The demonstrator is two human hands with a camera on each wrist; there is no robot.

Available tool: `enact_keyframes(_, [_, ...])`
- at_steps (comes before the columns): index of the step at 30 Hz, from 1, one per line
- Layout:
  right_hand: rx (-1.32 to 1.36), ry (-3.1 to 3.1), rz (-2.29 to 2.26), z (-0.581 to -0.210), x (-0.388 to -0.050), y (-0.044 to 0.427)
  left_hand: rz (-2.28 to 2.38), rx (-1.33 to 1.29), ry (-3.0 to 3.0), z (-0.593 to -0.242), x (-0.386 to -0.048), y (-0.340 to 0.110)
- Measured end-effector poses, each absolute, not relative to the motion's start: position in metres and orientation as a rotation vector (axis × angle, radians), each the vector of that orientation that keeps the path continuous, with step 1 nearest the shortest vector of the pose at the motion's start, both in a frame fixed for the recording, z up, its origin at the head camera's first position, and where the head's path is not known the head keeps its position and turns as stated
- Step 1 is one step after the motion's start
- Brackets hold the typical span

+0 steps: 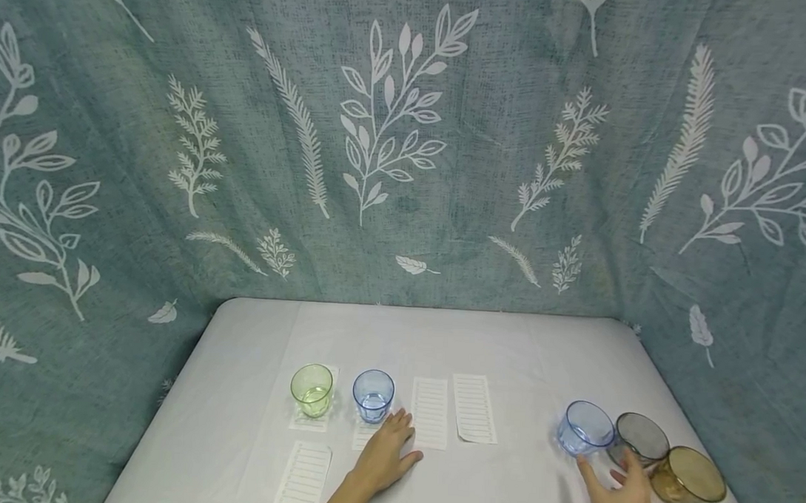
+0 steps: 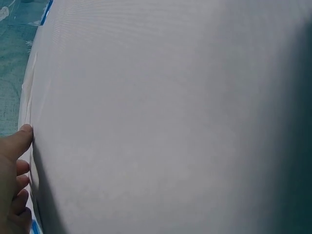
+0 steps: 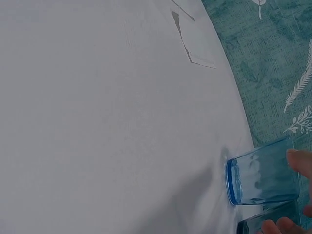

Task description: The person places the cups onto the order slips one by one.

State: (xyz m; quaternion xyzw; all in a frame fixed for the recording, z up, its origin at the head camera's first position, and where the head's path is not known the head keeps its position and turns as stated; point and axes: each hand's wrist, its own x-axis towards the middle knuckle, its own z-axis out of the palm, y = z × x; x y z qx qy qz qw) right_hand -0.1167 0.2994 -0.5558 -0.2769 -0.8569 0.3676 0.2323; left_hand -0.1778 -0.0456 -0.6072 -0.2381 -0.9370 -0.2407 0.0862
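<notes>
My left hand (image 1: pixel 384 452) lies low over the table with relaxed fingers, fingertips close to a blue glass (image 1: pixel 373 398) that stands on a paper strip. In the left wrist view its thumb and fingers (image 2: pixel 17 146) show at the left edge, holding nothing. At the right, my right hand (image 1: pixel 617 499) reaches toward another blue glass (image 1: pixel 579 431) and a grey glass (image 1: pixel 644 441), thumb and fingers spread apart. The right wrist view has the thumb (image 3: pixel 300 161) over the blue glass's (image 3: pixel 263 175) rim, with fingertips by the grey glass (image 3: pixel 268 217); contact is unclear.
A green glass (image 1: pixel 312 393) stands on a lined paper strip at the left. Two lined strips lie mid-table, one of them (image 1: pixel 475 408) nearer the right; another strip (image 1: pixel 303 477) lies front left. An amber glass (image 1: pixel 688 477) stands near the right edge. Patterned cloth (image 1: pixel 389 258) hangs behind.
</notes>
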Motion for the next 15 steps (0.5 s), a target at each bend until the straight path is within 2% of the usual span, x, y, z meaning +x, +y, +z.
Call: enact_keyframes(15, [-0.693, -2.350, 1.053, -0.5504, -0.1247, 0.2940, -0.681, -0.717, -2.832, -0.6056, -0.1780, -0.0434])
